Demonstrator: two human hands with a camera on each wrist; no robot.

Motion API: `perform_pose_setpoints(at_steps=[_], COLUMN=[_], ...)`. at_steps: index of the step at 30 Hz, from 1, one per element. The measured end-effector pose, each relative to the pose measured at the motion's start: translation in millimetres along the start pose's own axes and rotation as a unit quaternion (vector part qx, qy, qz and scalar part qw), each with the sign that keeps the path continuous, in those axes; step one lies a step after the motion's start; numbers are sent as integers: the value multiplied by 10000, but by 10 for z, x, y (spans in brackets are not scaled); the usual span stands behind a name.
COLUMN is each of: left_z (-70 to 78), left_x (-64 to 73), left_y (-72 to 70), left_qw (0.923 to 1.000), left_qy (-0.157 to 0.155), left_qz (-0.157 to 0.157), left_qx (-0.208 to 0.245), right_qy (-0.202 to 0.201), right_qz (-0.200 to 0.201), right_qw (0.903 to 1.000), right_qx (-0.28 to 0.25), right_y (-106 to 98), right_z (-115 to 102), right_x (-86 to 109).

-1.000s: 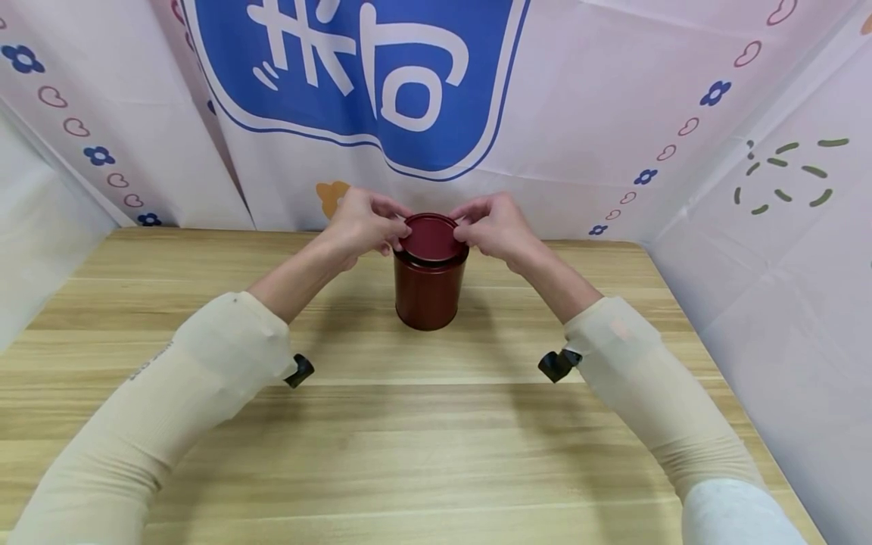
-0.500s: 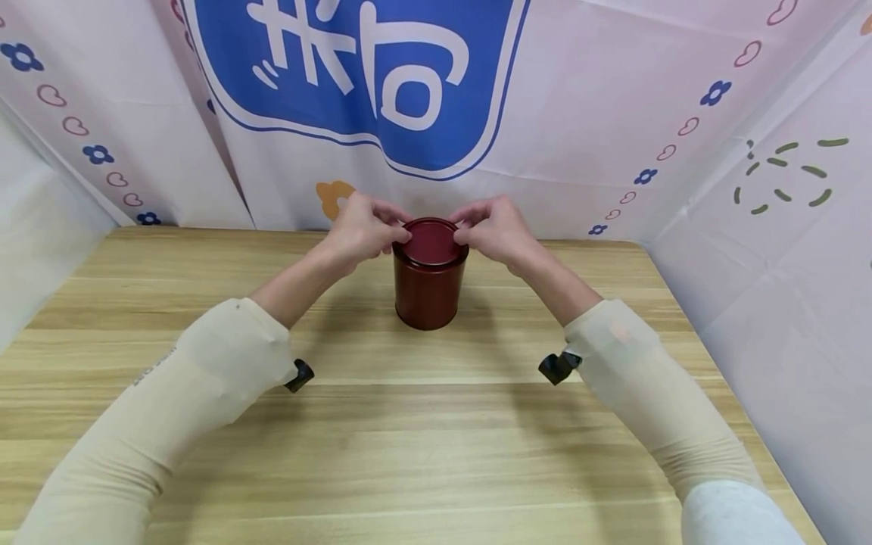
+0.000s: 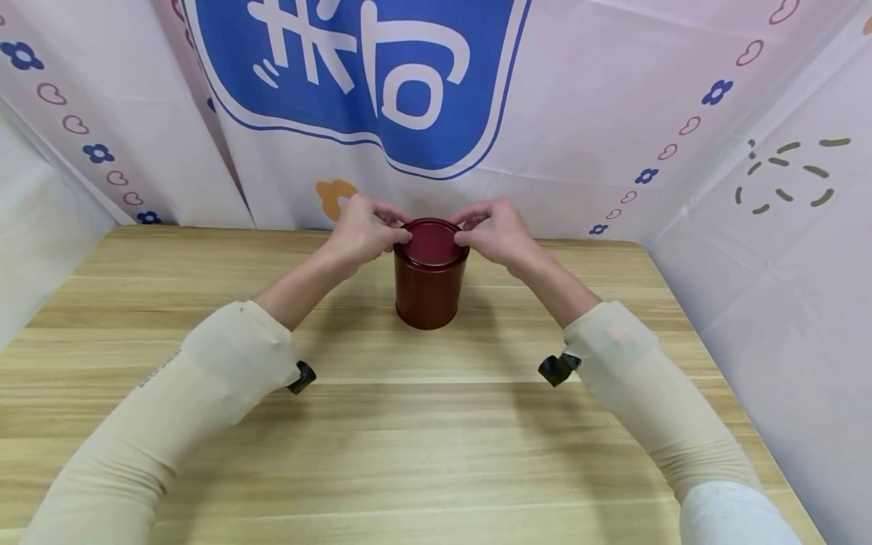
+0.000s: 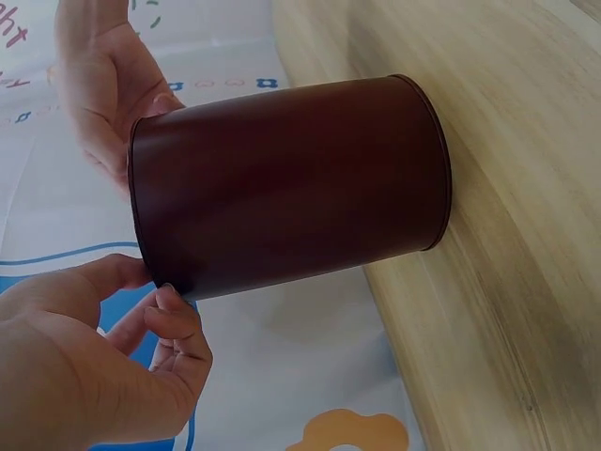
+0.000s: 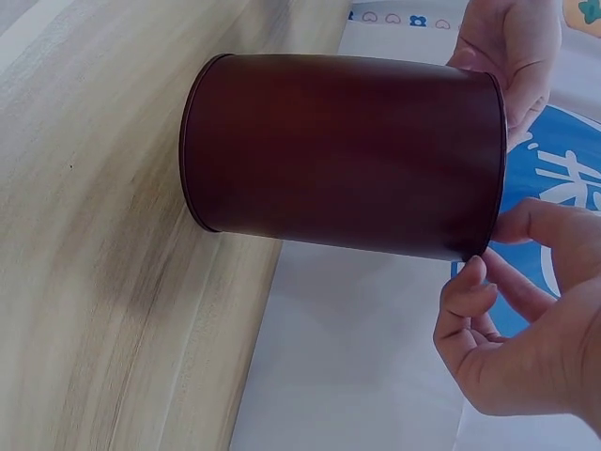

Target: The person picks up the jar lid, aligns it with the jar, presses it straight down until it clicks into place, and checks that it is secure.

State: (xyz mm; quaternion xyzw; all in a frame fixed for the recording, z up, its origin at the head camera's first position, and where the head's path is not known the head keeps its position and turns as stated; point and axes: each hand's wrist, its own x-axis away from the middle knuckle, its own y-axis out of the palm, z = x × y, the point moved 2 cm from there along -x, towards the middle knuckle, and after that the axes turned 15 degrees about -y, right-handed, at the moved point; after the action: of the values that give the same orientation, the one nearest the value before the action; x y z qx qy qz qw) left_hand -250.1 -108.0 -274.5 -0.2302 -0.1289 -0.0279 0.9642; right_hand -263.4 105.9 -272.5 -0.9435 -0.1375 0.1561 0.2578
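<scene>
A dark red cylindrical tin [image 3: 427,294] stands upright at the back middle of the table, and its round red lid [image 3: 433,242] sits on top. At the lid's left edge, my left hand [image 3: 361,235] pinches the rim, thumb above and fingers curled at the side. My right hand [image 3: 501,235] does the same at the right edge. In the left wrist view the tin's smooth wall [image 4: 291,183] shows, with the left fingers [image 4: 178,329] at its top rim. The right wrist view has the right fingers [image 5: 465,305] against that rim. The lid's top is hidden in both wrist views.
The wooden table [image 3: 422,454] reaches back to a white printed cloth [image 3: 559,136] with a blue sign, close behind the tin. Another white cloth [image 3: 783,288] hangs along the right side. Small black devices [image 3: 559,369] are fixed near both wrists.
A second ago the lid sat slightly higher, with a dark gap above the tin. Both hands have lowered it onto the tin; since half a second ago almost nothing has moved.
</scene>
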Motion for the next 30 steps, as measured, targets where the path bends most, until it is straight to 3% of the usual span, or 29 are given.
perform_pose_setpoints(at_steps=[24, 30], left_z=[-58, -105], left_x=[20, 60], left_y=[2, 6], left_qw=[10000, 9994], left_qy=[-5, 285], left_qz=[-39, -116], left_qx=[-74, -178], right_qy=[-178, -76], right_qz=[17, -70], right_qw=[9997, 9998], right_qx=[-135, -160], right_y=[14, -36], right_z=[57, 75], right_x=[43, 118])
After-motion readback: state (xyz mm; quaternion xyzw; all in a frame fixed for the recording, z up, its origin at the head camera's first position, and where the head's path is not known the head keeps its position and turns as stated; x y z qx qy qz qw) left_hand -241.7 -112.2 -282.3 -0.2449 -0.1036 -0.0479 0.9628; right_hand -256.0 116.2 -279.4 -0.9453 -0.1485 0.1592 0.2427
